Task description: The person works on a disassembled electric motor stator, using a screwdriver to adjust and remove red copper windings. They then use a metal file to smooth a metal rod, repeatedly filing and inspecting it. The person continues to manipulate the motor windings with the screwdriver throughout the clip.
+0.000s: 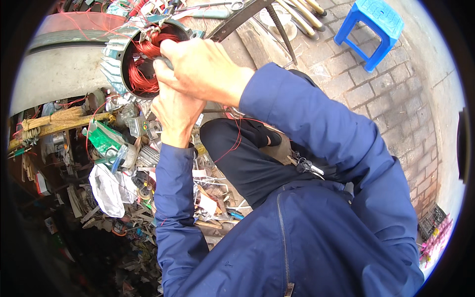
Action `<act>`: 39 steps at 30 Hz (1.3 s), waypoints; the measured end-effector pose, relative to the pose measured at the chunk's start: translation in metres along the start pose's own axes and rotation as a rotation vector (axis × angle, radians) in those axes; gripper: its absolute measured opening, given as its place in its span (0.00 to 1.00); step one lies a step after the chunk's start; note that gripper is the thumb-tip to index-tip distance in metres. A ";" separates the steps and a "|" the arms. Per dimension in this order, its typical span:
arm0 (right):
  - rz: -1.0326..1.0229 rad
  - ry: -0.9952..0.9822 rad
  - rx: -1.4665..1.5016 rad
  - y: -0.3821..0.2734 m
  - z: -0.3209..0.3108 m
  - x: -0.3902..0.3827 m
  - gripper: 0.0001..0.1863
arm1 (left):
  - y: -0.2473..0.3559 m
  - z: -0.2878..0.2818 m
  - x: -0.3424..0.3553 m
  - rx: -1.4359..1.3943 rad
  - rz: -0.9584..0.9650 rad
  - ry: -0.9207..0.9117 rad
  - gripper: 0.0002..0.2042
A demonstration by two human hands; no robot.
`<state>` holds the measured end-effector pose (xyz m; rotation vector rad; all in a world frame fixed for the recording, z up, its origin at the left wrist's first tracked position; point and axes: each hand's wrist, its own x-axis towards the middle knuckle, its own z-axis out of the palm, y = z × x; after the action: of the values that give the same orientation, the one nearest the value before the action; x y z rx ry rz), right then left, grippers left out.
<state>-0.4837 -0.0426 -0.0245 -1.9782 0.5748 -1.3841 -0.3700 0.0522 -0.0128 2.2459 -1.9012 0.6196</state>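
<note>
While my arms reach up the middle of the frame, the motor stator (129, 59) sits in the upper left, its finned housing lying on its side so the bore axis points toward the lower right, at me. Red copper windings (143, 74) fill its open mouth. My left hand (174, 113) rises just below that mouth, fingers clenched on something I cannot make out. Right of it, my right hand (198, 69) closes over the left one's fingertips at the rim. A blue stool (374, 22) stands on brick paving at upper right.

repair workshop — motor stator (143, 62), scrap clutter (123, 173)
</note>
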 end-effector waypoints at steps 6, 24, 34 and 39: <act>-0.017 -0.027 0.029 -0.005 0.008 0.007 0.15 | -0.002 -0.003 0.000 0.002 -0.091 -0.154 0.37; 0.004 -0.047 0.032 -0.009 -0.006 0.009 0.18 | -0.003 -0.005 0.003 -0.007 -0.056 -0.144 0.32; 0.183 -0.185 0.213 -0.020 -0.046 -0.037 0.11 | -0.004 -0.006 0.003 -0.019 0.016 0.022 0.13; 0.153 -0.165 0.049 -0.028 -0.068 -0.028 0.10 | -0.002 -0.009 0.007 -0.046 0.025 0.061 0.11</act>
<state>-0.5576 -0.0218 -0.0073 -1.9438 0.5972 -1.1209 -0.3695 0.0496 -0.0021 2.1537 -1.8976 0.6330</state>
